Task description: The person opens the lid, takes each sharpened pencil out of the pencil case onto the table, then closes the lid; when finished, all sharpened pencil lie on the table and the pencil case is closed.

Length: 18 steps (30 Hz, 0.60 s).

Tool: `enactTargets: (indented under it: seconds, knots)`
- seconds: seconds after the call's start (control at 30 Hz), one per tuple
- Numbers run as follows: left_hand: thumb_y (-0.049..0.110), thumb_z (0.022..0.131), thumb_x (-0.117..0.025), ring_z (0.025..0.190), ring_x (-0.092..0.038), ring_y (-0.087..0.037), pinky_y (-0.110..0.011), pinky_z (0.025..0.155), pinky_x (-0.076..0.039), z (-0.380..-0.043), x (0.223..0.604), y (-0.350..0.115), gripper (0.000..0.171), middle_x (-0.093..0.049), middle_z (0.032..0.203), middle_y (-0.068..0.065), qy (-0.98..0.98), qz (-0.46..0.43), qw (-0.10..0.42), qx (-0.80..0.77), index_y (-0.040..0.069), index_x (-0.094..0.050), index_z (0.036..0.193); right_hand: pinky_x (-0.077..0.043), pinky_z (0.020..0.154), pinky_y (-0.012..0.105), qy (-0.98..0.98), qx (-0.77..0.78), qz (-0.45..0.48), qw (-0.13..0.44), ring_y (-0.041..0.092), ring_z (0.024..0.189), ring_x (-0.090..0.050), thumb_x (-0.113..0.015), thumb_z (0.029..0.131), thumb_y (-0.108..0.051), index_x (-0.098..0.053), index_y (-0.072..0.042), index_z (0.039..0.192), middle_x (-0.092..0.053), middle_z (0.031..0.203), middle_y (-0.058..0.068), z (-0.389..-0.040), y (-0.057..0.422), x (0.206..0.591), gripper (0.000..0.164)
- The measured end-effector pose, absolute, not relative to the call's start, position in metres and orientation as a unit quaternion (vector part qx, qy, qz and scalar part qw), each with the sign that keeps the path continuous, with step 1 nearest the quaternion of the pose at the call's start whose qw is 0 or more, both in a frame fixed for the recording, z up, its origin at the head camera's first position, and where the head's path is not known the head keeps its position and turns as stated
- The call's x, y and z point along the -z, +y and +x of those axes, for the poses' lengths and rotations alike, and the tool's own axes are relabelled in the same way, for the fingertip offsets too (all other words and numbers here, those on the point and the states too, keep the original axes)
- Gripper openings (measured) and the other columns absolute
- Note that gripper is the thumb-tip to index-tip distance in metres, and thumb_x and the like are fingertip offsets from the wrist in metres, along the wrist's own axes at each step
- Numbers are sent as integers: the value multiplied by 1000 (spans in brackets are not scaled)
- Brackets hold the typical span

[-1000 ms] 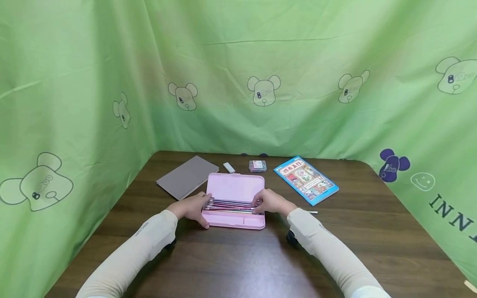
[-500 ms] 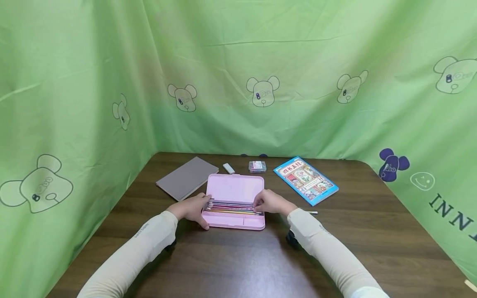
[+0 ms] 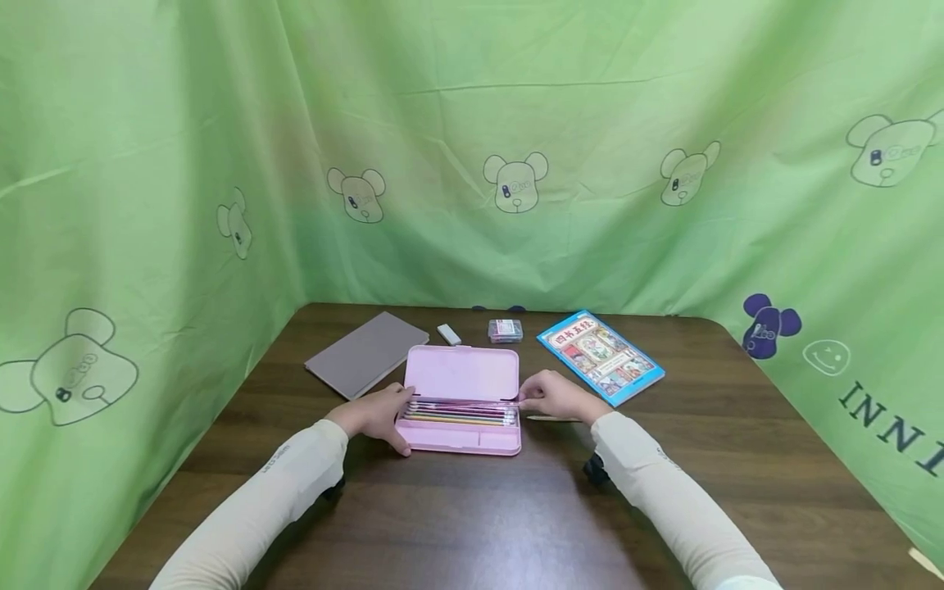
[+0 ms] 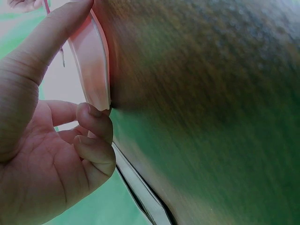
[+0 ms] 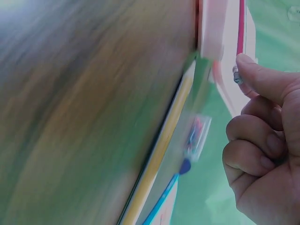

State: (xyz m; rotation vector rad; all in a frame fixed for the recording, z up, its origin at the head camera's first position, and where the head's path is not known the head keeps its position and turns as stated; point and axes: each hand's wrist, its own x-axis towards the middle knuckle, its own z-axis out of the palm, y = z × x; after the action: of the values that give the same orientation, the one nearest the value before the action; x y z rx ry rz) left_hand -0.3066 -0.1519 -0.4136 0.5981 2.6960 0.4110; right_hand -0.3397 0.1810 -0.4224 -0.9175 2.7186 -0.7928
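Note:
An opened pink pencil case [image 3: 462,371] lies on the table, its lid tipped back, with several pencils [image 3: 459,416] lying lengthwise inside. My left hand [image 3: 378,412] grips the case's left end, thumb at the front corner. In the left wrist view the fingers curl against the case's pale pink end [image 4: 91,61]. Just past the case's right end, my right hand [image 3: 559,397] pinches a pinkish-red pencil [image 5: 241,28] between thumb and index finger, near its metal-banded end. That pencil reaches leftward over the case. Below this hand a yellow pencil [image 5: 161,145] lies on the table.
Behind the case are a grey notebook [image 3: 367,354], a white eraser [image 3: 449,334] and a small clear box [image 3: 505,330] with coloured contents. To the right lies a blue-edged book [image 3: 601,356]. Green printed cloth [image 3: 442,246] hangs around the table.
My right hand has moved from over the case's right part to just beyond its right end, with a pencil pinched in it. The left hand stays on the case. The head view has shifted slightly.

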Motion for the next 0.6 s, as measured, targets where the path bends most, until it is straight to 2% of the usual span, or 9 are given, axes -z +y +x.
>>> enactTargets:
  seconds: [0.17,0.47,0.6]
  knots:
    - [38,63,-84,116,-45,-26,-45,102,-36,-307,414,-153,108,-38,136,-17,951,213,172,-146,0,-25,145,-38,54,22,911,282,-290,77,6,56,-42,-64,87,-15,-66,-9,82,-54,63,-4,-336,203,421,8]
    - [38,64,-84,116,-45,-27,-45,102,-36,-307,413,-153,108,-37,137,-18,949,214,179,-149,-1,-24,145,-39,59,22,911,296,-277,70,4,60,-42,-63,87,-14,-66,-6,82,-60,68,6,-326,255,421,10]
    - [37,64,-84,116,-45,-27,-47,102,-36,-307,411,-152,108,-36,137,-18,948,213,181,-152,-1,-24,145,-39,58,21,911,302,-269,79,3,61,-43,-63,87,-14,-66,-4,83,-62,71,6,-321,276,420,11]
